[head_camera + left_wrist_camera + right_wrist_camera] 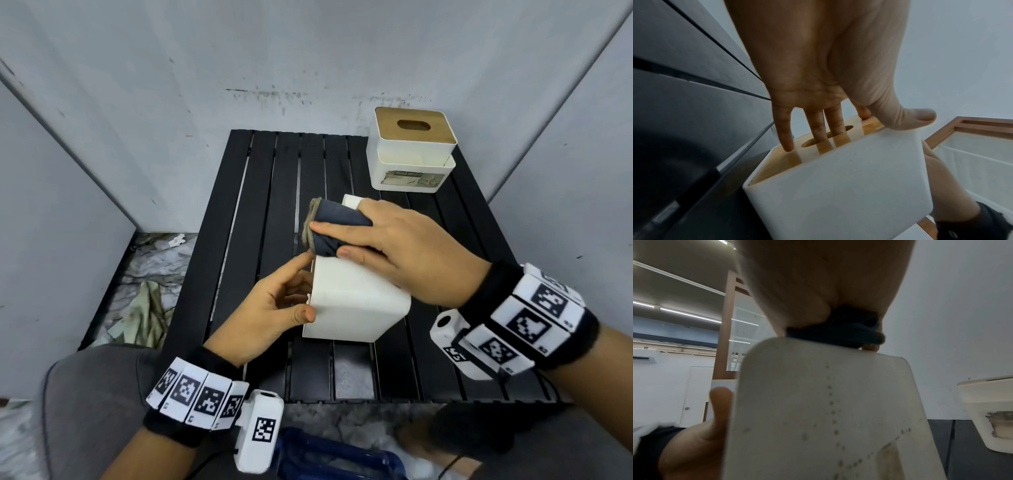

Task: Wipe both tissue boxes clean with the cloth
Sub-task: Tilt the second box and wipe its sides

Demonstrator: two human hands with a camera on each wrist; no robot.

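Grey walls close in on three sides of my black slatted table [274,192], and the work sits in the middle of it. My near box [356,301] is tipped on its side there, white body toward me, wooden lid facing left. My left hand [270,308] steadies it: from the left wrist view the fingers [786,129] lie fairly straight against the wooden lid [869,128], two of them crossing its oval slot, while the thumb rests on the white wall at the near edge. I would call that hand spread flat and pressing rather than clenched.

My right hand [407,246] comes over the top of the same box and clamps the dark blue cloth [337,228], folded into a pad, between thumb and fingers. The cloth sits on the box's upper far edge, pressed against it (the right wrist view shows the dark wad [842,331] squeezed between palm and white plastic, though blurred).

My second box [411,150] stands upright at the far right corner of the table, wooden lid up, a torn label on its front, well apart from both hands.

Crumpled greenish fabric [144,311] lies on the floor left of the table.
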